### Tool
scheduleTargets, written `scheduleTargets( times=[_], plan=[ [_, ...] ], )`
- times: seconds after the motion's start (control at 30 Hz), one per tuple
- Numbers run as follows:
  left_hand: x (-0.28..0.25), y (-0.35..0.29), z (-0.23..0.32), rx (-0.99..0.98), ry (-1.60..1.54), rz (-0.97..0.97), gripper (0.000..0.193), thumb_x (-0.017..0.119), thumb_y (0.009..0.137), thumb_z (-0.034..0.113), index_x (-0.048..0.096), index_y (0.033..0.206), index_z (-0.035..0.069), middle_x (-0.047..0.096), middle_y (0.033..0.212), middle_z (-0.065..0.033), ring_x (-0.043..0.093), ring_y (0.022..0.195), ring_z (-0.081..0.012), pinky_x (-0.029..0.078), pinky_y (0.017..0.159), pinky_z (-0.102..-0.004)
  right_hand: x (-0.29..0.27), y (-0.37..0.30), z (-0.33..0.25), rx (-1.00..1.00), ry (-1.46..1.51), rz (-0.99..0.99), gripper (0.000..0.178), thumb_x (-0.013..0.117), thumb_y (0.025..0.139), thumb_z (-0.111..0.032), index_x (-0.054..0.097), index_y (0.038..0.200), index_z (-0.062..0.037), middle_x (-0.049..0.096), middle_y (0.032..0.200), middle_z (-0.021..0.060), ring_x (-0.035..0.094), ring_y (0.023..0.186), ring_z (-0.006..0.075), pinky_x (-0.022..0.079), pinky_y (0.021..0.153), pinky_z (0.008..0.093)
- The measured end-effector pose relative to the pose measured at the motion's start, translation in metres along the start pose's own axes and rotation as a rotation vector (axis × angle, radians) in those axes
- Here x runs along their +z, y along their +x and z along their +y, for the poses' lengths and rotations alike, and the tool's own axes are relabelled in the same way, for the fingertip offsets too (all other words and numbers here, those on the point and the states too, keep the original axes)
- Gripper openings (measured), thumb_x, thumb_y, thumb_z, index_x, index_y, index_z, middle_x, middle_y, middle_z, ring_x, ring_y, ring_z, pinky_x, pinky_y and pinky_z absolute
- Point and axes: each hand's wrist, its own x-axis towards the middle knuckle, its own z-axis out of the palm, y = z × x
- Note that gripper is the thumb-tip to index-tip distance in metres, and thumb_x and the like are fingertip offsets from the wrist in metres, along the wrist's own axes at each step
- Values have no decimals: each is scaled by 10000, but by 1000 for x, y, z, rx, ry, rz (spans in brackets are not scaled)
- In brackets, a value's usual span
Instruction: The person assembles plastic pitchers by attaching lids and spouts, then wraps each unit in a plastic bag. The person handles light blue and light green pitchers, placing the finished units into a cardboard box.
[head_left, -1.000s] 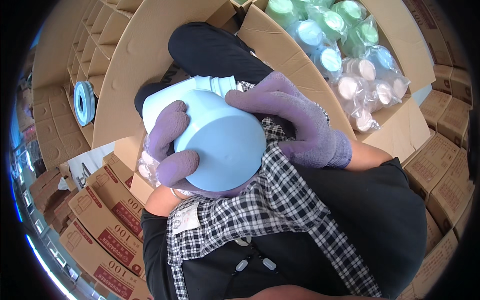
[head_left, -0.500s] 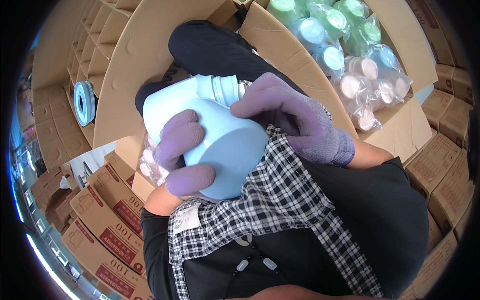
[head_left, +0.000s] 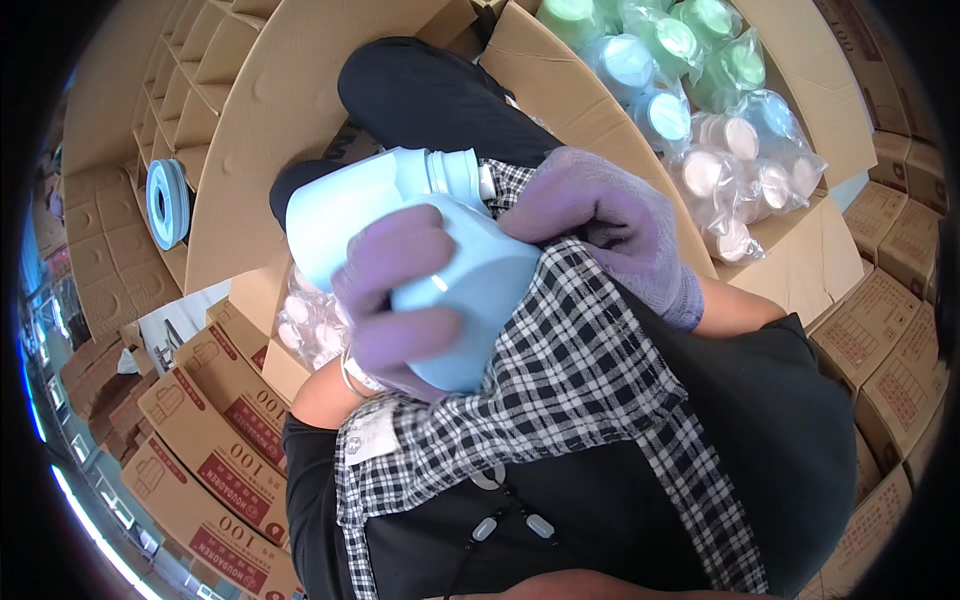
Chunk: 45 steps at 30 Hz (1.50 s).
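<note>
Two light-blue plastic bottles lie together over my lap. The far bottle [head_left: 330, 215] rests on its side, its ringed neck pointing right. My left hand [head_left: 400, 290], in a purple-grey knit glove, is wrapped round the near bottle [head_left: 480, 290]; its fingers are smeared by motion. My right hand [head_left: 610, 225], gloved the same way, is closed at the near bottle's upper right. A fold of the black-and-white checked apron [head_left: 590, 340] rises into it and lies against the bottle. The right fingertips are partly hidden.
On the right, an open carton [head_left: 690, 235] holds several bagged green, blue and pale pink bottles [head_left: 735, 135]. Cardboard dividers [head_left: 215, 75] stand at the far left, beside a blue ridged ring [head_left: 168, 204]. Stacked cartons [head_left: 215, 480] flank me on both sides.
My left hand has shifted right and slightly up on the near bottle, which has turned. My right hand has moved a little right, and the apron fold beneath it has moved up and right.
</note>
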Motion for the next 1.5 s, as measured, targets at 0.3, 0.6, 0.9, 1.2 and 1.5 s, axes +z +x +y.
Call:
scheduleTargets(
  times=[0.3, 0.6, 0.9, 1.2, 1.5],
  plan=[
    [-58, 1, -20, -693, -397, 3, 1222, 958, 616, 564, 299, 1507, 49, 478, 1468, -240, 542, 1332, -355, 520, 1073, -469, -86, 41, -1, 156, 200, -686, 759, 733, 872, -398, 529, 1467, 27, 560, 1423, 193, 608, 1208, 273, 498, 1017, 392],
    [-65, 13, 1, -464, -171, -321, 1353, 970, 520, 217, 181, 1600, 15, 381, 1552, -189, 399, 1443, -325, 298, 1220, -470, 22, 107, -36, -113, -365, -614, 1074, 944, 596, -244, 447, 1531, -69, 570, 1355, 145, 555, 1281, 294, 455, 1100, 398],
    [-153, -80, -36, -1069, 252, 9, 816, 868, 768, 300, 492, 1433, 14, 576, 1330, -121, 564, 1241, -245, 484, 1038, -408, -23, 43, 18, 130, -521, -379, 489, 691, 817, -129, 672, 1303, -78, 673, 1115, 130, 662, 1023, 271, 532, 893, 378],
    [-121, -69, -29, -1165, -259, 223, 404, 788, 919, 211, 668, 1240, -3, 729, 1069, -54, 681, 940, -124, 544, 884, -283, -28, -3, 30, 480, -427, -131, 948, 890, 697, -251, 424, 1499, -59, 477, 1447, 193, 532, 1314, 325, 458, 1110, 429],
    [-139, -25, -12, -941, -458, 268, 282, 653, 1023, 228, 645, 1235, 42, 720, 1021, -15, 653, 849, -81, 487, 715, -227, -3, 82, 26, -571, -711, -453, 782, 895, 698, -214, 555, 1389, -78, 492, 1463, 205, 495, 1348, 434, 445, 1120, 496]
  ],
)
